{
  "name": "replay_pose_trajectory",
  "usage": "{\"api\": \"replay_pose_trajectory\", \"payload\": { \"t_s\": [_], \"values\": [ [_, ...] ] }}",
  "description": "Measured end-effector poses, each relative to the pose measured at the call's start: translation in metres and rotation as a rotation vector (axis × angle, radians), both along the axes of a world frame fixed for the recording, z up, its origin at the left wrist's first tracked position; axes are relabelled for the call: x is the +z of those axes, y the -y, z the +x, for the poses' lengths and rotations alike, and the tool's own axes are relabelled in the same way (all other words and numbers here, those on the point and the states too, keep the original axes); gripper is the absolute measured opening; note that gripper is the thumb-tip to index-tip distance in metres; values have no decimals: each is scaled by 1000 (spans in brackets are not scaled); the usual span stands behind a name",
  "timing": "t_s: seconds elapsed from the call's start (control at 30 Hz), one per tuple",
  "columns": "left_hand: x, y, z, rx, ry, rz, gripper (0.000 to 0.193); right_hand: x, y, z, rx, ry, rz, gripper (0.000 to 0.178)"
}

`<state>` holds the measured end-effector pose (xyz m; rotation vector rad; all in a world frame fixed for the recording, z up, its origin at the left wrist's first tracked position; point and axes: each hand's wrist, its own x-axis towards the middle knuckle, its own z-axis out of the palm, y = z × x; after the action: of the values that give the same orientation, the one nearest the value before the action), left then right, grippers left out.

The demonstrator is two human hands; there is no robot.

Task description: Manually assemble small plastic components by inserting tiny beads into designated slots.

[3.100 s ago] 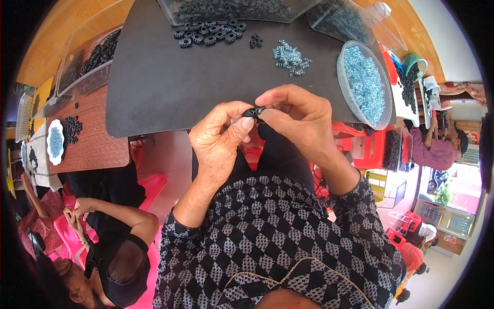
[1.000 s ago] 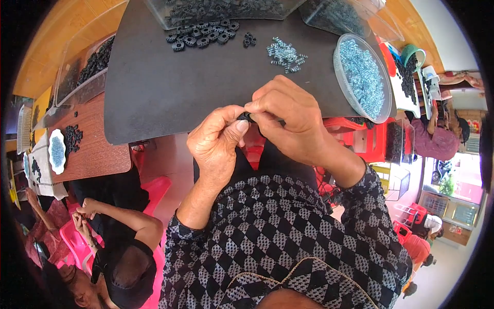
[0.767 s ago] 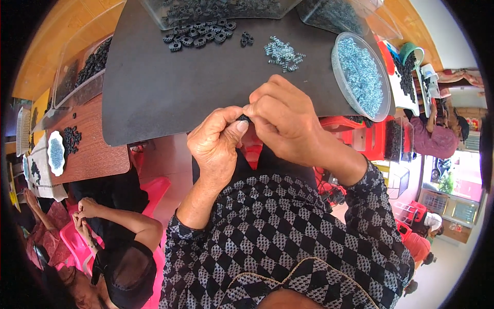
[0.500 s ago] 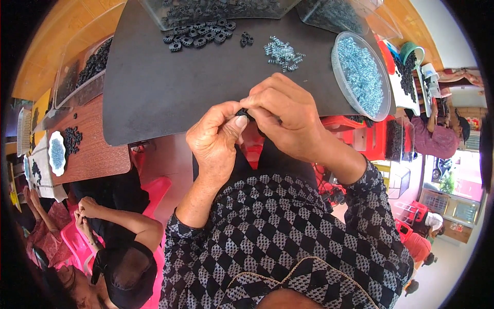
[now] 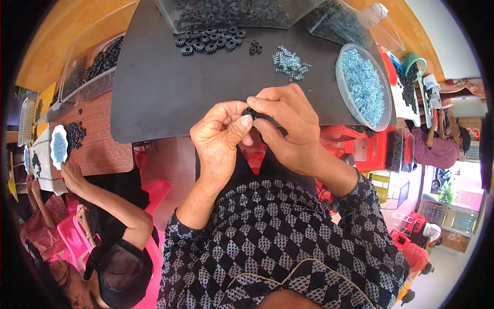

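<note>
A small black plastic part (image 5: 249,111) is pinched between the thumb and forefinger of my left hand (image 5: 215,136), just beyond my lap near the table's edge. My right hand (image 5: 294,131) meets it from the other side, its forefinger over the top and its thumb below, so both hands grip the part. Fingers cover most of it, and I cannot see whether a spring is in it. Past my hands, on the dark tabletop (image 5: 170,98), lie a pile of black plastic parts (image 5: 211,40), a smaller cluster of black pieces (image 5: 256,47) and a heap of small metal springs (image 5: 290,64).
A round clear tub of springs (image 5: 363,87) stands at the table's right. Clear bins (image 5: 231,15) line its far side. To the left, a co-worker's hand (image 5: 72,175) reaches to a white dish (image 5: 59,147) on a brown table (image 5: 103,154). Red stools (image 5: 373,152) stand at right.
My right thumb has come apart from the forefinger and now shows below the black part. The co-worker's hand has moved up to the white dish. The view has shifted slightly.
</note>
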<state>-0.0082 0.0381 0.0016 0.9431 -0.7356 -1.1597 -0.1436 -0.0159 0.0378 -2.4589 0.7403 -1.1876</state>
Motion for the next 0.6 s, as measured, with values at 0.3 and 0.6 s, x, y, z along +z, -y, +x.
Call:
{"api": "replay_pose_trajectory", "payload": {
  "t_s": [0.3, 0.6],
  "values": [
    [0, 0, 4, 5, 76, -4, 20, -1, 0, 2, 1, -28, -22, 38],
    [10, 3, 4, -23, -99, 2, 16, -3, 4, 4, 39, -56, -99, 44]
  ]
}}
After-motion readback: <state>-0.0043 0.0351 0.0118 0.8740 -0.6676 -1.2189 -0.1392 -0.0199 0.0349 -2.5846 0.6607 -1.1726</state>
